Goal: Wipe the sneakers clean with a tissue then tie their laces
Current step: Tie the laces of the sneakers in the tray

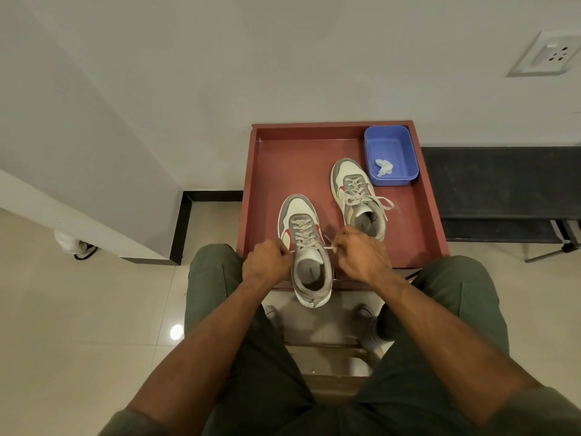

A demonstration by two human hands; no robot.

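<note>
**Grey laces pulled tight on the near sneaker**

Grey and white, with a red flash on each side, the near sneaker (306, 250) is sitting at the near edge of the red tabletop (273, 171), its heel overhanging toward my knees. I am holding one lace end in each hand: my left hand (267, 262) is curling its fingers (284, 248) around the lace at the left of the tongue, and my right hand (361, 253) is pinching the other end (329, 247) just right of it, so the lace is stretching taut between them. The far sneaker (356, 196) is lying farther back and to the right, its laces (371, 199) already looped in a bow. Just beyond its toe, in the far right corner, a blue tub (390, 154) is holding a crumpled white tissue (384, 167).
</note>
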